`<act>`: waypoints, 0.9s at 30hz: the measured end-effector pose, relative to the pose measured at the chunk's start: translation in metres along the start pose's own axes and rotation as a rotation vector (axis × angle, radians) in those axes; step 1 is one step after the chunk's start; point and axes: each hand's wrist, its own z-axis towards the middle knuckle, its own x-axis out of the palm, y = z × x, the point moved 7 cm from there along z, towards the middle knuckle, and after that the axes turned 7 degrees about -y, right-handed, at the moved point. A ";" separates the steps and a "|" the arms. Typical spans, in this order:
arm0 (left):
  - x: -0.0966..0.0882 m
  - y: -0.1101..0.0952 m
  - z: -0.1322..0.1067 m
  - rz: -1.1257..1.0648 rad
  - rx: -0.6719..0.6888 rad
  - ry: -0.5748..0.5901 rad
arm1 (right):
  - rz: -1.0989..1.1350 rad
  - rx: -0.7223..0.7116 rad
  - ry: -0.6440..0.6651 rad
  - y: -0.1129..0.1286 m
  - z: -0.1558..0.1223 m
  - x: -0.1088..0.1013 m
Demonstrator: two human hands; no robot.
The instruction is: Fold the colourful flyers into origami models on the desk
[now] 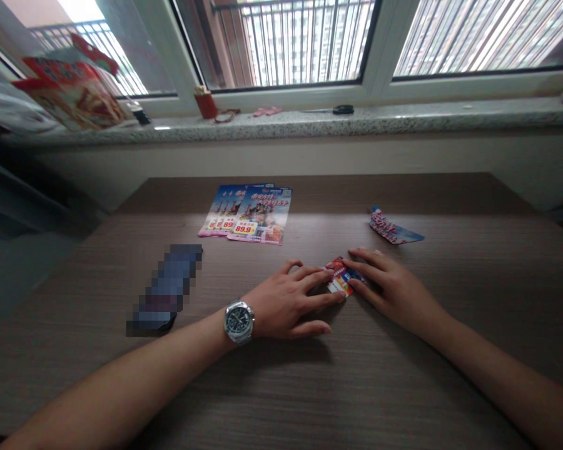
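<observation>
A small folded flyer (338, 276), printed in red, blue and white, lies on the table between my two hands. My left hand (300, 298), with a steel watch (239, 322) at its wrist, rests palm down with fingers spread, their tips on the flyer's left part. From the other side my right hand (388, 284) lays its stretched fingertips on the right part. The fingers cover some of the flyer's edges. Beyond my right hand sits a folded blue paper piece (395, 229) with red and white lettering, pointed at its right end.
Several overlapping flyers (263, 215) marked 89.9 lie toward the back of the brown table (309, 394). A pixelated phone (169, 287) is at the left. On the stone windowsill (291, 128) stand a red food bag (75, 90), a red lighter-like item (206, 103) and black-handled scissors (342, 109).
</observation>
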 end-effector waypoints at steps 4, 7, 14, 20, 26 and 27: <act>-0.003 0.001 0.001 0.008 -0.010 -0.017 | -0.005 -0.004 -0.001 0.000 0.000 -0.002; -0.004 0.002 0.002 0.010 -0.010 -0.023 | -0.010 -0.004 0.005 0.000 0.000 -0.002; -0.008 0.014 0.001 0.063 -0.079 -0.077 | -0.009 -0.035 0.005 0.003 0.000 -0.007; -0.009 0.029 -0.001 0.095 -0.209 -0.110 | 0.000 -0.092 0.051 0.010 0.000 -0.010; -0.005 0.011 0.002 0.028 -0.073 -0.068 | -0.042 -0.109 0.072 0.011 -0.002 -0.007; -0.005 0.008 0.003 0.019 -0.067 -0.060 | -0.048 -0.110 0.073 0.011 -0.002 -0.006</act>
